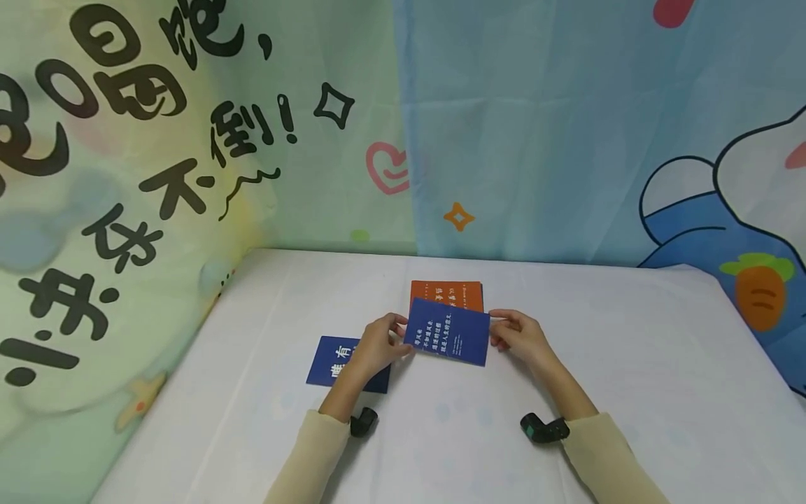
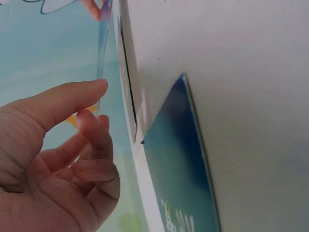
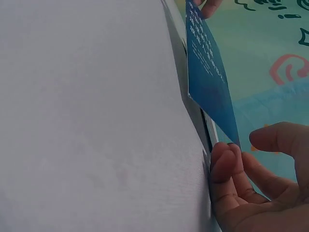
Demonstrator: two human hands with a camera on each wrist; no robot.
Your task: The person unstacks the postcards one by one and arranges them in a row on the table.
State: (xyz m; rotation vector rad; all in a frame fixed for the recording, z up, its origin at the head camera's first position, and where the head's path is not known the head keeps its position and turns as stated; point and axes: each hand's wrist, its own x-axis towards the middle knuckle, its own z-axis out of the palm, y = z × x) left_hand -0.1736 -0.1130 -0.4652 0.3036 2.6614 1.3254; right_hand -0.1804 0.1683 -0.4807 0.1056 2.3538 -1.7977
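Note:
A blue card (image 1: 450, 332) with white lettering is held up, tilted, between the two hands. My left hand (image 1: 380, 343) pinches its left edge between thumb and fingers; in the left wrist view the card shows nearly edge-on above the thumb (image 2: 72, 99). At the upper right corner is my right hand (image 1: 519, 336). Its fingertips touch or almost touch that corner, while the right wrist view shows the thumb (image 3: 273, 137) apart from the card. Behind the held card lies an orange card (image 1: 448, 290), its lower part hidden.
Another blue card (image 1: 334, 353) with large white characters lies on the white table (image 1: 453, 448), partly covered by the left hand and forearm. Printed cloth (image 1: 535, 140) hangs along the table's back and left sides. Each wrist wears a small black camera (image 1: 544, 428).

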